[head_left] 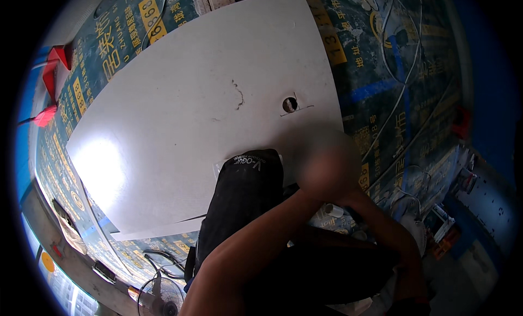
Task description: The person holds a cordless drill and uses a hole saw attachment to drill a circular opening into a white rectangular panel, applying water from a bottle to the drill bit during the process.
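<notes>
My left hand (317,178) and my right hand (344,189) are close together over the right part of a large white board (180,109). A grey blur covers them, so their fingers and anything between them cannot be made out. Beyond the hands, a small round hole (290,104) goes through the board, with thin dark lines drawn beside it. To the left of the hole, a dark, crooked mark (238,95) runs across the surface. My black-trousered knee (248,174) rests at the board's near edge, between my arms and the board's left part.
Printed dark green floor sheeting (359,54) lies under the board. Loose cables (404,87) trail over it on the right. A small white cylinder (333,210) is just below my hands. A fan (160,299) stands at lower left, and red objects (50,79) sit at far left.
</notes>
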A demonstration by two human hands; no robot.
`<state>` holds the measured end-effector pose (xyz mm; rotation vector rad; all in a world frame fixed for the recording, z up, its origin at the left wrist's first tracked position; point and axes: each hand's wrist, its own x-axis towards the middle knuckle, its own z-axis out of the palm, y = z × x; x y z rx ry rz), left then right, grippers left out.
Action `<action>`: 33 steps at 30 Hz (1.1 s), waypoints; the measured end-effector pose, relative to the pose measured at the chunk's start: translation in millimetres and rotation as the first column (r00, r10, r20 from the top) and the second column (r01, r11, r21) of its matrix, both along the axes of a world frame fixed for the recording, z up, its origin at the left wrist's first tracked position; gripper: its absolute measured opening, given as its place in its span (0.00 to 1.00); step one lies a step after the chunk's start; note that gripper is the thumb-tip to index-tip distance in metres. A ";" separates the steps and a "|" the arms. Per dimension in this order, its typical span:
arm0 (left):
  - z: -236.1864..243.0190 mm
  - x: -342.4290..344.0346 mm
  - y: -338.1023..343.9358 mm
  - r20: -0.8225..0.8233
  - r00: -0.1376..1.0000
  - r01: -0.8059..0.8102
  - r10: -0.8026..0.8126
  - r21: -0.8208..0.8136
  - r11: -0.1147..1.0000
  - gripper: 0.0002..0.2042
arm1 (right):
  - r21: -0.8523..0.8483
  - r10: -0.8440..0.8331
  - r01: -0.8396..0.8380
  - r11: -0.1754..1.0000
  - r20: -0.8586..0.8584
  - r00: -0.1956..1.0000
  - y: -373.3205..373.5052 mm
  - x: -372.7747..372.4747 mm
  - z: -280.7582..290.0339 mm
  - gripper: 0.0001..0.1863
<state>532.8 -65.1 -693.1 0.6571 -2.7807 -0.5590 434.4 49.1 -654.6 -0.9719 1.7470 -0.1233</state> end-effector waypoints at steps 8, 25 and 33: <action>-1.0 3.0 -9.0 0.031 0.996 0.081 -0.080 -0.015 0.997 0.12 | -0.216 0.084 -0.094 0.972 -0.058 0.995 0.4 1.3 -11.3 0.50; 5.1 -1.6 1.0 0.055 0.994 0.090 -0.094 0.070 0.994 0.13 | 0.121 -0.241 0.232 0.965 0.063 0.969 -39.4 7.4 25.9 0.47; 5.4 -3.2 5.0 0.059 0.992 0.105 -0.110 0.081 0.991 0.13 | 0.319 0.117 -0.082 0.944 -0.093 0.989 -29.1 4.2 19.3 0.48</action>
